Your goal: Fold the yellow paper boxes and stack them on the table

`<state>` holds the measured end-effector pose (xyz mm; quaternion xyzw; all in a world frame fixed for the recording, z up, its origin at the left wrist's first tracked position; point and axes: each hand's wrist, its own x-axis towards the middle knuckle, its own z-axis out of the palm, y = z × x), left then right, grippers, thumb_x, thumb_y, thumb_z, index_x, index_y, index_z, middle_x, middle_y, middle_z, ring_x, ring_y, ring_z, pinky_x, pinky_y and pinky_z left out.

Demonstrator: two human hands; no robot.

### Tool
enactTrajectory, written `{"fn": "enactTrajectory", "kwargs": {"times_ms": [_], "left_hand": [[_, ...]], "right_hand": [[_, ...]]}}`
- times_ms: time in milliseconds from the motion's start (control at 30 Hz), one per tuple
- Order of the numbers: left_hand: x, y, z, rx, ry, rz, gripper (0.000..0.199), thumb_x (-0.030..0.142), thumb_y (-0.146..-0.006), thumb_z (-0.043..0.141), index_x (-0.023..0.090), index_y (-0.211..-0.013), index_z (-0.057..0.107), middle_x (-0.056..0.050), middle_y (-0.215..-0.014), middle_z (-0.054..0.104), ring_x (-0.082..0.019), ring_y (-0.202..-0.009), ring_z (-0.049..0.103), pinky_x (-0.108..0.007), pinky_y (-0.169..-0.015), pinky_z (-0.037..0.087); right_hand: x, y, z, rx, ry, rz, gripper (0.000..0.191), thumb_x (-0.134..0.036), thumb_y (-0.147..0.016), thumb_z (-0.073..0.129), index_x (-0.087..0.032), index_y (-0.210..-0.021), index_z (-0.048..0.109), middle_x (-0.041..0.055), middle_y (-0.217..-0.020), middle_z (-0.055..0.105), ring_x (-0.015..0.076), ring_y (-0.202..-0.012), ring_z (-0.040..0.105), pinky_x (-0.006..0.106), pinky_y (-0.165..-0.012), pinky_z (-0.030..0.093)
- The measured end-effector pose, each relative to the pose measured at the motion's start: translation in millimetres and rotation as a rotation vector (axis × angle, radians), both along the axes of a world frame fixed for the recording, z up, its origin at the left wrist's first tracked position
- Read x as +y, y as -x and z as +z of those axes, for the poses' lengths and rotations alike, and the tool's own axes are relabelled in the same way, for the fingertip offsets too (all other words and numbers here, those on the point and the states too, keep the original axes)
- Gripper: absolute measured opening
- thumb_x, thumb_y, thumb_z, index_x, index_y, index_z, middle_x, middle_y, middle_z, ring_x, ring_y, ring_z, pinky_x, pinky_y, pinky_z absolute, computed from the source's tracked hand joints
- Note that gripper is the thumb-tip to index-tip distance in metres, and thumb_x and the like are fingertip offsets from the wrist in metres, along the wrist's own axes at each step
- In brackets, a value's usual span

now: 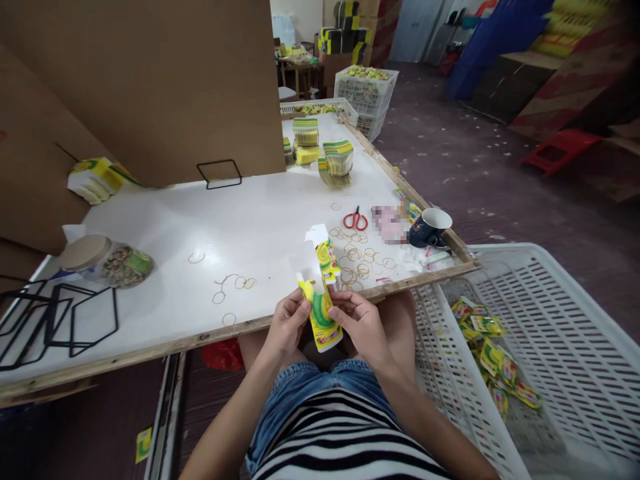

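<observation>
A yellow and green printed carton (323,313) is held between my two hands at the table's front edge, its white flaps standing open at the top. My left hand (287,323) pinches its left side between thumb and fingers. On the right side, my right hand (363,327) grips it the same way. Just behind it, another yellow and green piece with white flaps (327,259) shows; whether it is part of the same carton I cannot tell. Rubber bands (357,253) lie loose to the right, near red-handled scissors (355,220).
Banded carton stacks (338,160) stand at the table's back. A dark mug (430,227) sits at the right edge. A white crate (530,267) with yellow packets is at my right. On the left are a lidded jar (125,265) and black wire frames (93,320).
</observation>
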<state>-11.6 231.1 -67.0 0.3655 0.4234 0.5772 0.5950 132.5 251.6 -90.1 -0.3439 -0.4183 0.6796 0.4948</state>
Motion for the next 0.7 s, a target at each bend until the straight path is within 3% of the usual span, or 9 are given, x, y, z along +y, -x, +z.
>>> {"fn": "enactTrajectory", "kwargs": {"times_ms": [167,267,333,433,500,600,700], "left_hand": [[2,-1,-2.4,0.160,0.007,0.106,0.050,0.050,-0.075,0.073,0.013,-0.108,0.063,-0.009,-0.090,0.074,-0.022,-0.084,0.070,-0.029,-0.069,0.056],[-4,-3,1.3,0.292,-0.037,0.153,0.056,0.040,-0.079,0.072,0.018,-0.125,0.047,-0.007,-0.097,0.072,-0.019,-0.087,0.070,-0.027,-0.073,0.056],[-8,-3,4.9,0.327,-0.066,0.164,0.065,0.032,-0.079,0.073,0.024,-0.132,0.035,-0.006,-0.103,0.070,-0.018,-0.088,0.070,-0.028,-0.075,0.057],[-14,2,11.5,0.337,-0.092,0.054,0.068,0.028,-0.083,0.069,0.028,-0.137,0.028,-0.006,-0.110,0.067,-0.017,-0.086,0.070,-0.031,-0.077,0.058],[-15,9,15.7,0.352,-0.104,-0.054,0.064,0.027,-0.085,0.066,0.027,-0.138,0.030,-0.006,-0.110,0.067,-0.018,-0.088,0.070,-0.031,-0.079,0.058],[-17,17,18.6,0.395,-0.094,-0.170,0.051,0.026,-0.084,0.069,0.022,-0.128,0.045,-0.007,-0.102,0.069,-0.020,-0.090,0.070,-0.030,-0.078,0.057],[-18,18,16.4,0.374,-0.080,-0.218,0.040,0.024,-0.080,0.072,0.020,-0.114,0.051,-0.007,-0.100,0.071,-0.022,-0.093,0.070,-0.029,-0.076,0.057]], "right_hand": [[-3,5,-1.7,-0.050,-0.021,-0.054,0.028,-0.043,-0.077,0.074,-0.019,-0.087,0.063,0.0032,-0.075,0.072,0.0187,-0.068,0.067,0.034,-0.070,0.057],[-2,5,-4.4,-0.151,-0.099,-0.173,0.022,-0.039,-0.081,0.070,-0.019,-0.086,0.060,0.0027,-0.077,0.069,0.0167,-0.068,0.065,0.031,-0.069,0.055],[1,3,-5.5,-0.188,-0.175,-0.194,0.024,-0.034,-0.082,0.069,-0.021,-0.099,0.059,0.0028,-0.086,0.069,0.0149,-0.069,0.063,0.029,-0.068,0.054],[5,-4,-4.6,-0.169,-0.278,-0.098,0.050,-0.029,-0.083,0.069,-0.026,-0.127,0.047,0.0033,-0.103,0.065,0.0129,-0.072,0.062,0.027,-0.068,0.052],[7,-11,-1.8,-0.153,-0.320,0.010,0.055,-0.028,-0.085,0.067,-0.028,-0.134,0.043,0.0030,-0.105,0.063,0.0126,-0.076,0.062,0.026,-0.069,0.052],[12,-20,4.7,-0.149,-0.351,0.155,0.038,-0.028,-0.087,0.064,-0.026,-0.123,0.052,0.0013,-0.095,0.063,0.0131,-0.079,0.062,0.024,-0.068,0.051],[16,-26,10.1,-0.177,-0.383,0.179,0.018,-0.029,-0.088,0.062,-0.022,-0.104,0.059,-0.0002,-0.083,0.063,0.0130,-0.075,0.061,0.022,-0.066,0.050]]}}
